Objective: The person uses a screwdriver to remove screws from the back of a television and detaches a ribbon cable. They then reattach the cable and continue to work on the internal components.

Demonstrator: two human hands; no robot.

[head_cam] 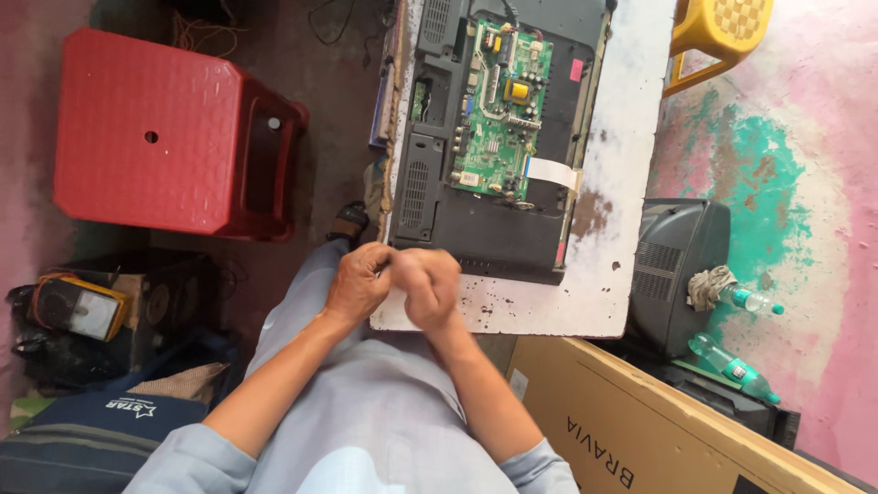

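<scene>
- i see left hand (358,282) and right hand (428,285) pressed together, fingers curled in, at the near edge of the table (622,183); blurred, can't tell if anything small is held.
- just beyond the hands: opened tv (498,128), back cover off, green circuit board (503,105) exposed, white ribbon cable (551,171) on its right.
- my read: cover removal done, board in place, hands not on it, so board work looks pending.
- left of the hands: red stool (165,133), yellow multimeter (78,306).
</scene>
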